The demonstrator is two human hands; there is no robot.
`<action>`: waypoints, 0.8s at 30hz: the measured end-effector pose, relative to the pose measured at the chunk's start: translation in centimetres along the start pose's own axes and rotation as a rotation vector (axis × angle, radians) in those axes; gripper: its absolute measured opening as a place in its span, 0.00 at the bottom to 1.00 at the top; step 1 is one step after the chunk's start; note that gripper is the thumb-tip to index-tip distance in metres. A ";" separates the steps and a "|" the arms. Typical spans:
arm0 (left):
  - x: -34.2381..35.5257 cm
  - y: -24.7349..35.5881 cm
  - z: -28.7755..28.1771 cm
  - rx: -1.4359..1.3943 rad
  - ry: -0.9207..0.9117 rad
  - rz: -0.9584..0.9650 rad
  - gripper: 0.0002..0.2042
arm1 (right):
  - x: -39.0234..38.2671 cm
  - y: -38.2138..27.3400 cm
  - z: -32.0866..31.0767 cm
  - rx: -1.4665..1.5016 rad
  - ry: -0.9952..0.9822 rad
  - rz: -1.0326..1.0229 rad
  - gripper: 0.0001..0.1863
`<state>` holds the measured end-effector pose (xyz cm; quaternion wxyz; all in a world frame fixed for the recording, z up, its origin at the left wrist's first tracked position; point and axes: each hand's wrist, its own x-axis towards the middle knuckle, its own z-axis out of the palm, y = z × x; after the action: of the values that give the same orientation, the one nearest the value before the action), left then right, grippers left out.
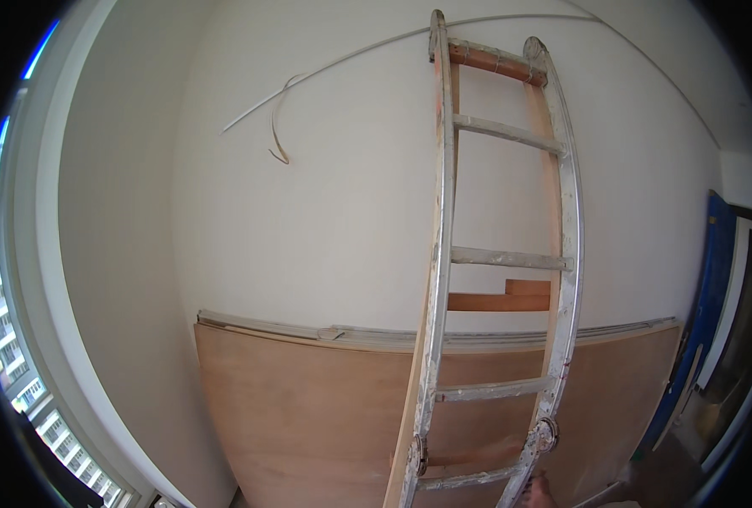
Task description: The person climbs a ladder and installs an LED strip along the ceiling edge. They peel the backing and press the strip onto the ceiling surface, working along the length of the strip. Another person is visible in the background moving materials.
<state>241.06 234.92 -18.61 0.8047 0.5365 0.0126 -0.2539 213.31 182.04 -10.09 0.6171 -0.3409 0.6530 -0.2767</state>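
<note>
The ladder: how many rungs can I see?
5 on the ladder: top rung between the upper hinges; second rung below it; third rung midway; fourth rung in front of the brown panel; lowest visible rung below the lower hinges. More may be hidden beyond the lower edge.

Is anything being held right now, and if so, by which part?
Can't tell: the right hand is by the right rail of the ladder, below the hinge, but its grip isn't clear. The left hand isn't in view.
</note>
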 end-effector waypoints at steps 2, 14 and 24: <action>-1.5 3.4 1.2 0.026 0.014 0.007 0.20 | 1.6 -3.8 -3.6 0.159 -0.095 -0.224 0.44; -8.0 14.6 3.6 -0.145 0.310 -0.024 0.12 | -22.5 -41.8 5.9 -0.056 0.249 -1.458 0.51; -12.2 9.0 -1.0 -0.173 0.481 0.108 0.10 | -22.8 -41.4 11.1 -0.540 1.124 -1.455 0.58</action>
<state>234.49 243.27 -7.71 0.8337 0.5107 0.1965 -0.0738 228.79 175.19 35.43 -0.2089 -0.6110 0.5238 -0.5556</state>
